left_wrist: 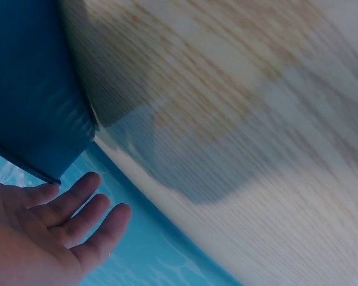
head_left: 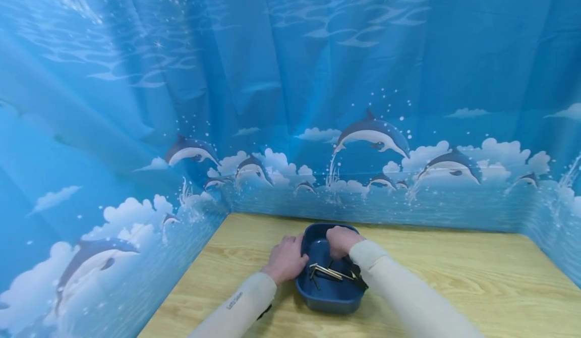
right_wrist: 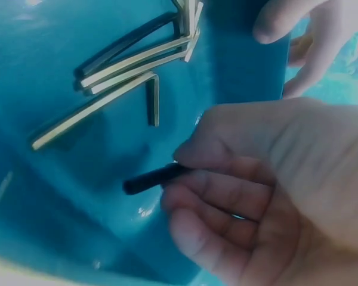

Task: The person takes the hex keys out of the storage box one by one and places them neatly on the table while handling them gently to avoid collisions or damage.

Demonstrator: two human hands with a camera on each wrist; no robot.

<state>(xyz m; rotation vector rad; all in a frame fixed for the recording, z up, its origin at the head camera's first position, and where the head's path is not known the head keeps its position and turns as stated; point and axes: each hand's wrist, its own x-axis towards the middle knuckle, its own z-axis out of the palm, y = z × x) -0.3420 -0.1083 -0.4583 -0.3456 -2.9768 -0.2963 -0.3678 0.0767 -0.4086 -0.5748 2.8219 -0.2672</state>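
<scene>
A dark blue plastic tub [head_left: 333, 305] stands on the table. My left hand [head_left: 287, 260] holds its left rim, thumb over the edge and the other fingers [left_wrist: 104, 235] loosely bent along the outside. My right hand [head_left: 342, 241] reaches into the far part of the tub. Between thumb and fingertips it pinches a black hex key [right_wrist: 152, 179]; one straight end sticks out and the rest is hidden in the hand. Several gold-coloured hex keys [right_wrist: 95, 110] lie in a loose pile on the tub floor, just beside the right hand, with a dark one [right_wrist: 128, 42] among them.
The wood-grain table [head_left: 454, 272] extends to both sides of the tub. A blue curtain [head_left: 290, 101] printed with dolphins and clouds hangs behind it and along its left side. The tub's walls surround the right hand.
</scene>
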